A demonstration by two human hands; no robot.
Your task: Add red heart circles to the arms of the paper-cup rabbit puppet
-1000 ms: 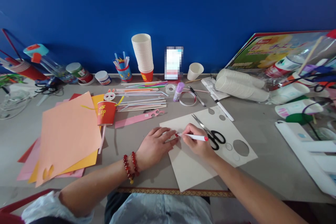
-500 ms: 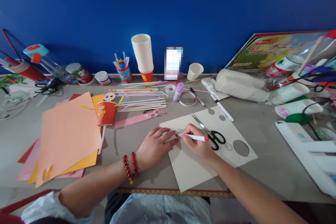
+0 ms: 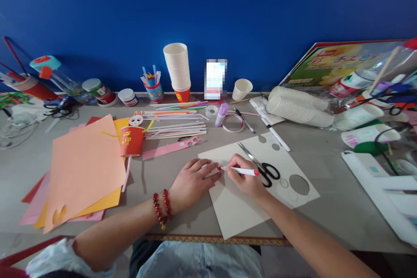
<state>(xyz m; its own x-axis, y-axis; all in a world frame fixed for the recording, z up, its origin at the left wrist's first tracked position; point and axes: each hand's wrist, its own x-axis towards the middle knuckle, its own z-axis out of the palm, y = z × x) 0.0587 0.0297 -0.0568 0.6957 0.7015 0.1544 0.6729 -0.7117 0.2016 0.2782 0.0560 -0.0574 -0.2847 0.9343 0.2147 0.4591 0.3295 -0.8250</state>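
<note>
My right hand (image 3: 246,178) is closed around a white marker with a red end (image 3: 245,171), its tip pointing left. The tip meets a small red spot (image 3: 219,168) beside my left fingertips; whether that is ink or a coloured piece I cannot make out. My left hand (image 3: 194,182) lies flat with fingers spread at the left edge of a white paper sheet (image 3: 234,213). Black-handled scissors (image 3: 270,171) rest on the sheet just beyond my right hand. Round holes are cut in the sheet, and a small paper circle (image 3: 284,183) lies near the largest.
On the left are coloured papers (image 3: 86,169) and a red cup figure with a rabbit face (image 3: 132,140). Straws (image 3: 179,130), a purple glue stick (image 3: 222,115) and a cup stack (image 3: 177,67) stand or lie behind. At right are bagged cups (image 3: 298,106) and a white rack-like object (image 3: 381,195).
</note>
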